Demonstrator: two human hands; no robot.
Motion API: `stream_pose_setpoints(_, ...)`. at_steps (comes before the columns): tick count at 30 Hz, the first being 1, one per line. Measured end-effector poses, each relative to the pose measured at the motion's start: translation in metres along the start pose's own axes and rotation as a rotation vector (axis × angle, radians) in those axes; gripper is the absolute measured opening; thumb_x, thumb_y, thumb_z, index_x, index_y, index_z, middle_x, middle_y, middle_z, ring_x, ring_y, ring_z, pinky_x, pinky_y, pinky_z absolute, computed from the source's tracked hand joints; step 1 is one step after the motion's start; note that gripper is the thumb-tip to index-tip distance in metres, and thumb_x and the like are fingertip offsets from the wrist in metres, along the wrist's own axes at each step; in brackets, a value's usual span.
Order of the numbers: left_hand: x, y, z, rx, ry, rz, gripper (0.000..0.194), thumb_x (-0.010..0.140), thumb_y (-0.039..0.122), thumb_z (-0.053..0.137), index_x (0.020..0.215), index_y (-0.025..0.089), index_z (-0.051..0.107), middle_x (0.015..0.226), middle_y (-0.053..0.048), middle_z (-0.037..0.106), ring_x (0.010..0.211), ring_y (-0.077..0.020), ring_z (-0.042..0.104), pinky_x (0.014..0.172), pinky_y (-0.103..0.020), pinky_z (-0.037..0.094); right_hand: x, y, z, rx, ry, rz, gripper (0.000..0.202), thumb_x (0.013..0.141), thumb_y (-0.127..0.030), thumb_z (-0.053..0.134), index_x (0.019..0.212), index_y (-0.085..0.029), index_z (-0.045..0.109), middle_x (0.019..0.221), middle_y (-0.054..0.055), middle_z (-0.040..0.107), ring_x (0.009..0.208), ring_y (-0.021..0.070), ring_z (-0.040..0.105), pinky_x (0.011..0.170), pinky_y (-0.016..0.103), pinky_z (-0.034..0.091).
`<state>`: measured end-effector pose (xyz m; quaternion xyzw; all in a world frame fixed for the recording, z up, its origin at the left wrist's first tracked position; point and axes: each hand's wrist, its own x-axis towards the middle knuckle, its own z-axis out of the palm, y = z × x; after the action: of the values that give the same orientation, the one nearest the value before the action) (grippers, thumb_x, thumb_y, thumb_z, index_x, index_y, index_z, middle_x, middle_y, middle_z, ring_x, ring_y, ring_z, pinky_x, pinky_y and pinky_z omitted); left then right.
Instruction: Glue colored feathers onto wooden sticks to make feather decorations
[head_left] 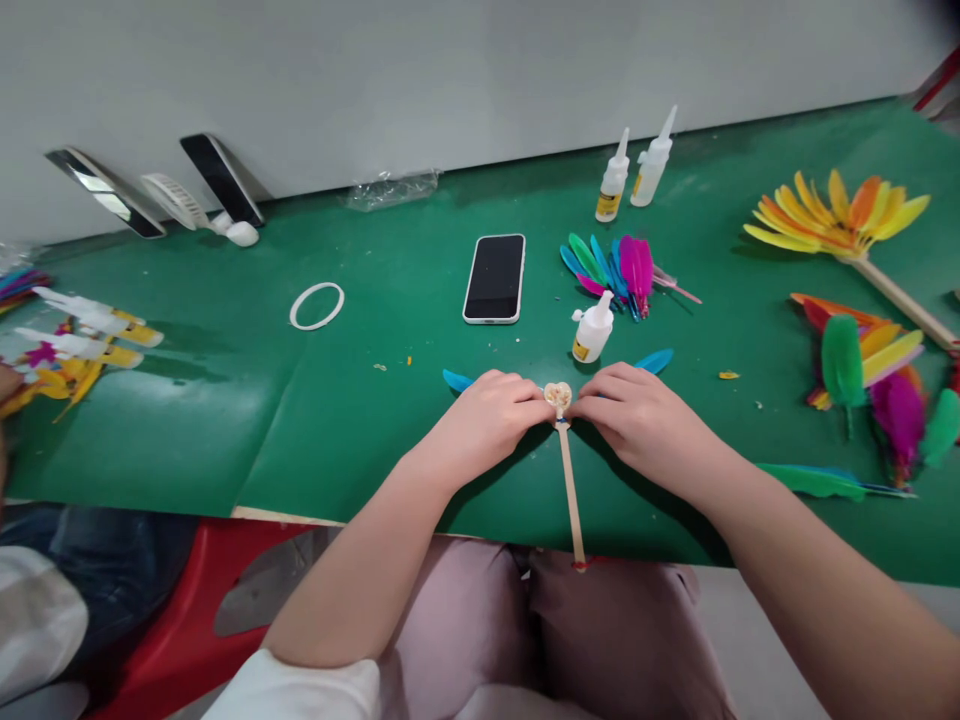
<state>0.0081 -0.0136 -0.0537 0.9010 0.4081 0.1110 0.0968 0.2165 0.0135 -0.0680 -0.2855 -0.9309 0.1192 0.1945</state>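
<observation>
feathers and glue bottles across a green desk

the left hand (499,415) and right hand (637,415) pinch blue feathers (655,361) beside a wooden stick's heart-shaped head (558,397) at the near edge of the green desk (375,420), a pale wall (465,80) behind, a red stool (187,620) below.

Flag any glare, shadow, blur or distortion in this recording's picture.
Head view: bright glare on the leftmost phone; shadows beneath the left hand and right hand on the table; dark top-right corner; stretching toward the side edges; print on the nearest bottle unreadable.
</observation>
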Motion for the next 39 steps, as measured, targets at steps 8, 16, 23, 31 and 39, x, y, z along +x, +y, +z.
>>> stream_pose_setpoints(8, -0.003, -0.005, -0.003, -0.047, 0.027, -0.073, 0.019, 0.086, 0.023, 0.052, 0.104, 0.021, 0.057, 0.096, -0.001, 0.064, 0.09, -0.0156, 0.054, 0.079, -0.031, 0.036, 0.002, -0.007, -0.004, 0.031, 0.017, 0.004, 0.025, 0.086, -0.015, 0.042, 0.097, -0.017, 0.064, 0.092, 0.009, 0.063, 0.09, 0.0203, 0.051, 0.079, 0.037, 0.044)
stream_pose_setpoints(16, -0.007, -0.01, -0.007, 0.044, 0.024, -0.101, 0.013, 0.086, 0.027, 0.053, 0.09, 0.021, 0.063, 0.086, -0.002, 0.062, 0.087, -0.0172, 0.05, 0.077, -0.032, 0.034, 0.005, -0.012, -0.002, 0.013, 0.013, -0.028, 0.025, 0.083, -0.014, 0.043, 0.093, -0.019, 0.066, 0.093, 0.009, 0.062, 0.093, 0.0211, 0.05, 0.08, 0.038, 0.044)
stream_pose_setpoints(23, -0.007, -0.01, -0.006, 0.062, 0.019, -0.093, 0.015, 0.087, 0.025, 0.05, 0.088, 0.022, 0.064, 0.087, -0.001, 0.063, 0.088, -0.0167, 0.051, 0.077, -0.032, 0.033, 0.005, -0.011, 0.002, 0.015, 0.015, -0.05, 0.026, 0.084, -0.014, 0.043, 0.092, -0.018, 0.067, 0.092, 0.009, 0.062, 0.091, 0.0204, 0.05, 0.081, 0.038, 0.044)
stream_pose_setpoints(31, -0.007, -0.011, -0.004, 0.092, 0.032, -0.085, 0.015, 0.087, 0.025, 0.051, 0.086, 0.022, 0.066, 0.084, -0.001, 0.062, 0.085, -0.0165, 0.051, 0.076, -0.032, 0.034, 0.006, -0.011, 0.004, 0.008, 0.038, -0.046, 0.025, 0.084, -0.014, 0.045, 0.089, -0.019, 0.069, 0.091, 0.009, 0.064, 0.094, 0.0217, 0.05, 0.08, 0.039, 0.044)
stream_pose_setpoints(39, -0.006, -0.01, -0.004, 0.099, 0.036, -0.096, 0.015, 0.086, 0.025, 0.052, 0.084, 0.021, 0.066, 0.082, -0.001, 0.062, 0.085, -0.0163, 0.052, 0.076, -0.032, 0.034, 0.006, -0.011, 0.006, 0.016, 0.039, -0.03, 0.026, 0.085, -0.014, 0.043, 0.088, -0.019, 0.069, 0.091, 0.009, 0.064, 0.093, 0.0217, 0.051, 0.077, 0.039, 0.045)
